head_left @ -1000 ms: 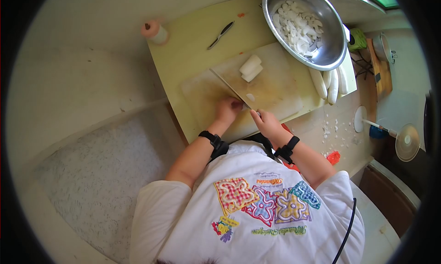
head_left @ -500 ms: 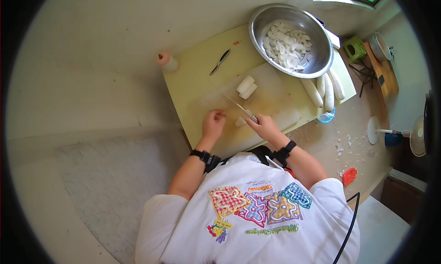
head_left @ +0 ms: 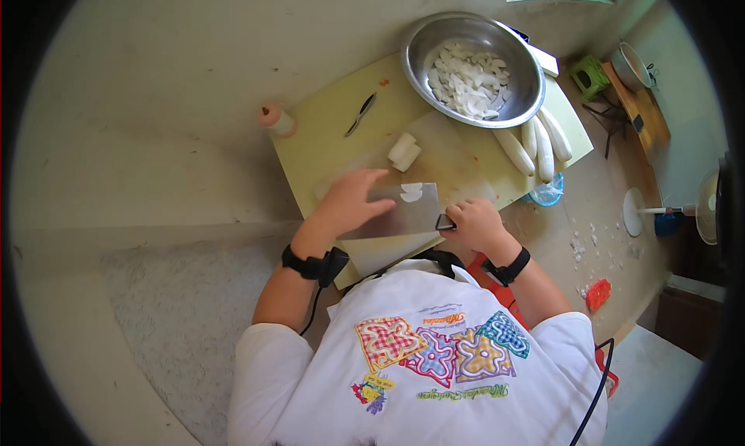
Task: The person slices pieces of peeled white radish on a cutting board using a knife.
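Observation:
My right hand (head_left: pixel 475 222) grips the dark handle of a cleaver (head_left: pixel 403 217), whose broad blade lies nearly flat over the front of the cutting board (head_left: pixel 459 163). A few thin white vegetable slices (head_left: pixel 411 191) rest on the blade near its far edge. Over the blade's left part, my left hand (head_left: pixel 345 204) is open, thumb and fingers apart, with nothing held. Just beyond the blade, short peeled white vegetable chunks (head_left: pixel 404 151) lie together on the board.
A large steel bowl (head_left: pixel 535 81) of white slices stands at the back right, beside long peeled white vegetables (head_left: pixel 545 147). A slim black-and-silver tool (head_left: pixel 360 115) and a pink-topped bottle (head_left: pixel 276 121) are at the back left. A blue bin (head_left: pixel 548 193) sits below the table's right edge.
The cleaver has turned from edge-down to flat, now carrying slices. My left hand has opened from curled fingers and moved over the blade. My right hand has shifted right and nearer my body.

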The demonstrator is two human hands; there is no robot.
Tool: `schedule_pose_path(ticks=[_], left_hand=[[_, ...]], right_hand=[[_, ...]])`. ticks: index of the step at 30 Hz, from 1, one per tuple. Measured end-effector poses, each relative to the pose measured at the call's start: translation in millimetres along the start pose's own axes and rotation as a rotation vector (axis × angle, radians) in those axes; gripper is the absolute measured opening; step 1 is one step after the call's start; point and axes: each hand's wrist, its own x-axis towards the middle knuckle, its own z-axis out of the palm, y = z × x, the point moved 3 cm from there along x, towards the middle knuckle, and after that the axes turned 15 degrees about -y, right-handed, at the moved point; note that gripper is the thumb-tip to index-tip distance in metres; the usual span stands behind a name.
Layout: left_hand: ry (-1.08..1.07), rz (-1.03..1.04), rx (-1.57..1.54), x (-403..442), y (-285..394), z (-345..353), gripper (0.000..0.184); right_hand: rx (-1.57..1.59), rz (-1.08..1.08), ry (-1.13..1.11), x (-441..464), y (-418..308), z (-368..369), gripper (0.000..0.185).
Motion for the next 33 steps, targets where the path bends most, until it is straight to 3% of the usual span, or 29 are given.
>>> schedule_pose_path(ticks=[3,6,8,21,23,26,30,33], left_hand=[[-0.19,0.101,0.096,19.6,2.5,27.3,0.064],[-0.307,0.044,-0.032,32.9,-1.2,41.4,0.064],[-0.509,0.014,-0.189,39.2,-2.2,47.4,0.062],[-0.472,0.005,-0.376,46.8,-10.7,61.3,0.031],[-0.457,-0.121,-0.477,52.4,-12.2,62.4,0.026],[-0.339,0.004,-0.527,67.1,-26.1,73.5,0.021],[-0.35,-0.025,-0.602,90.5,-21.7,77.5,0.019],[-0.465,-0.047,-0.675,121.1,-19.8,92.8,0.018]], right_hand=[[-0.089,-0.101,0.028,-11.9,-10.0,-6.6,0.03],[-0.093,-0.143,0.044,-20.8,-16.2,-8.5,0.029],[-0.1,-0.169,0.032,-25.7,-18.8,-7.0,0.03],[-0.135,-0.17,0.043,-42.7,-15.9,-2.5,0.033],[-0.129,-0.171,0.043,-47.6,-13.1,-1.1,0.034],[-0.118,-0.15,0.04,-56.2,-9.2,3.8,0.035],[-0.14,-0.113,0.14,-74.6,-6.5,13.2,0.035],[-0.146,-0.011,0.085,-90.6,-5.4,10.7,0.035]])
